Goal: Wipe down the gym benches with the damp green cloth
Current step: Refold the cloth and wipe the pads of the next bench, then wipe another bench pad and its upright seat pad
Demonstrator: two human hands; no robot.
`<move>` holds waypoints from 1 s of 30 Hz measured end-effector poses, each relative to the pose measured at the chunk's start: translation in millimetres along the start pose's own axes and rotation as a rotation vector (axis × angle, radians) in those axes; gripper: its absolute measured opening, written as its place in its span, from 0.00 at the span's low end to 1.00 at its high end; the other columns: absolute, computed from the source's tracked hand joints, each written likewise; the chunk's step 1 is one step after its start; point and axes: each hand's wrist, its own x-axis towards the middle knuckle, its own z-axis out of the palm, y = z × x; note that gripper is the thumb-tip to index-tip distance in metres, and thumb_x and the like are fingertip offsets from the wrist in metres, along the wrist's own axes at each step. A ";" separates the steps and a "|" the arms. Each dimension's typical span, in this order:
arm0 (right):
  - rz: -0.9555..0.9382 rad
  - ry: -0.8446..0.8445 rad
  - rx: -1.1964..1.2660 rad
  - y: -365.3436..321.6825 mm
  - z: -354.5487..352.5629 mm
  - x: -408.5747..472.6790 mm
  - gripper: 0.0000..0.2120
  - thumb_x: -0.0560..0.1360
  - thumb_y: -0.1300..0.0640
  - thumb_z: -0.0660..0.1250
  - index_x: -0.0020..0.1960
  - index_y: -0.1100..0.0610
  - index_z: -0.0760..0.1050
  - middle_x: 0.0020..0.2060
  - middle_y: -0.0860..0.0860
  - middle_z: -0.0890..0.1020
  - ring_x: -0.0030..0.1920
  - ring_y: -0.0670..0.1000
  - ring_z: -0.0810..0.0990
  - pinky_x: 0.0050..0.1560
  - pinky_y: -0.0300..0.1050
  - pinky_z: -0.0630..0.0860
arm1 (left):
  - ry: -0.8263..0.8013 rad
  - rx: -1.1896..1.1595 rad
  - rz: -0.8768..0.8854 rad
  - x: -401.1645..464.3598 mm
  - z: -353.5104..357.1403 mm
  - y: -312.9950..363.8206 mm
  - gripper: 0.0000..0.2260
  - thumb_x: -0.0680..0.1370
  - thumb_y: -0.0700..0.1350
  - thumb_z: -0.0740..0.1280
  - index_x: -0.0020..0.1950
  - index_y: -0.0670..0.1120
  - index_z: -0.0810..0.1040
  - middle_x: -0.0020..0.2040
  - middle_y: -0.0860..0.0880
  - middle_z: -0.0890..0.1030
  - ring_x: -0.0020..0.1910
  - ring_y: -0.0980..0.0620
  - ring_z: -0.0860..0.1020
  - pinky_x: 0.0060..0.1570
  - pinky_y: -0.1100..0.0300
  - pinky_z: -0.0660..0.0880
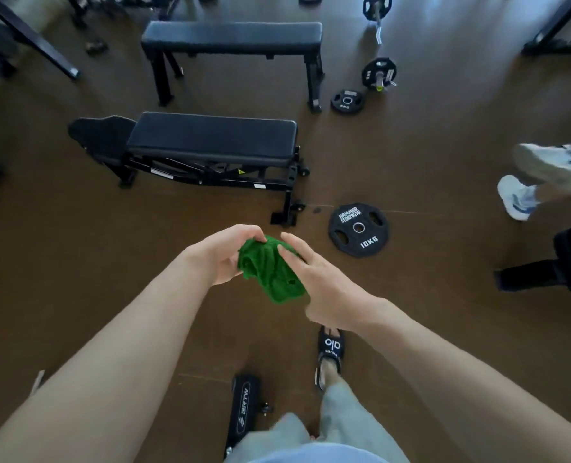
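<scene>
Green cloth (270,272) bunched up, held in the air between both hands, above brown floor (77,262), just in front of the near bench. Its bulk hangs down and toward the wearer's right; long axis runs diagonally from the upper left bunch to a lower right flap.

Left hand (225,253): fingers curled over the cloth's upper left edge, thumb side under it, gripping the bunch. Right hand (314,279): fingers extended and only slightly bent, lying along the cloth's right side; whether the thumb pinches the fabric underneath cannot be told, since the hand hides it.

Near bench (210,138): black adjustable type, pad flat, long axis left to right across the view, separate seat pad at its left end, wheels at the right end of the frame. Far bench (232,36): plain flat black bench, parallel to the first, further off.

Weight plate (358,228) marked 10KG flat on the floor, right of the near bench's foot and near the right hand. Smaller plate (347,101) beside the far bench's right legs; a loaded curl bar (379,45) past it.

Wearer's foot in a black slide sandal (330,352) below the right hand. Another person's white trainers (541,178) at the right edge. A black BRTW-labelled bar (244,409) lies at bottom centre.
</scene>
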 end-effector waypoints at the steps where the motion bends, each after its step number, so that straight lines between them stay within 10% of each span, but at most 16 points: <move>1: -0.035 0.019 -0.058 8.4 -9.7 17.1 0.47 0.68 0.74 0.64 0.83 0.58 0.51 0.82 0.43 0.47 0.75 0.56 0.64 0.68 0.43 0.70 | 0.013 -0.006 -0.013 9.8 -3.7 16.4 0.06 0.80 0.41 0.66 0.52 0.40 0.80 0.45 0.44 0.83 0.42 0.48 0.81 0.52 0.57 0.78; 7: -0.241 0.182 -0.309 47.0 -63.8 124.7 0.36 0.68 0.75 0.70 0.75 0.63 0.69 0.70 0.59 0.74 0.60 0.60 0.80 0.54 0.55 0.83 | -0.002 -0.137 -0.049 67.4 -43.4 103.6 0.07 0.80 0.42 0.66 0.48 0.41 0.83 0.40 0.46 0.85 0.36 0.51 0.83 0.42 0.60 0.78; 16: -0.367 0.340 -0.590 61.5 -119.5 303.1 0.19 0.73 0.59 0.72 0.63 0.56 0.77 0.53 0.52 0.79 0.49 0.55 0.77 0.50 0.50 0.76 | -0.068 -0.253 -0.064 182.7 -125.6 214.0 0.09 0.81 0.43 0.63 0.46 0.41 0.80 0.40 0.45 0.82 0.36 0.51 0.81 0.42 0.59 0.79; 20: -0.081 0.304 -0.218 60.4 -126.5 371.3 0.13 0.72 0.60 0.72 0.56 0.60 0.77 0.58 0.53 0.78 0.57 0.55 0.77 0.57 0.48 0.76 | -0.013 -0.185 -0.036 246.2 -156.3 253.3 0.13 0.83 0.48 0.64 0.65 0.43 0.75 0.60 0.41 0.78 0.54 0.45 0.81 0.62 0.50 0.79; 25: 0.550 0.285 0.404 93.3 -144.8 439.9 0.02 0.79 0.59 0.65 0.48 0.54 0.73 0.43 0.49 0.80 0.43 0.51 0.77 0.39 0.43 0.70 | 0.108 0.145 0.015 317.9 -173.0 283.1 0.25 0.84 0.53 0.63 0.80 0.54 0.62 0.76 0.48 0.69 0.67 0.47 0.75 0.70 0.48 0.71; 30: 0.727 0.421 0.555 172.5 -158.3 527.2 0.15 0.78 0.63 0.62 0.61 0.53 0.78 0.51 0.50 0.81 0.56 0.55 0.78 0.52 0.42 0.68 | 0.154 0.375 0.182 413.7 -182.2 296.1 0.29 0.85 0.55 0.62 0.83 0.58 0.55 0.82 0.49 0.61 0.79 0.45 0.63 0.75 0.46 0.64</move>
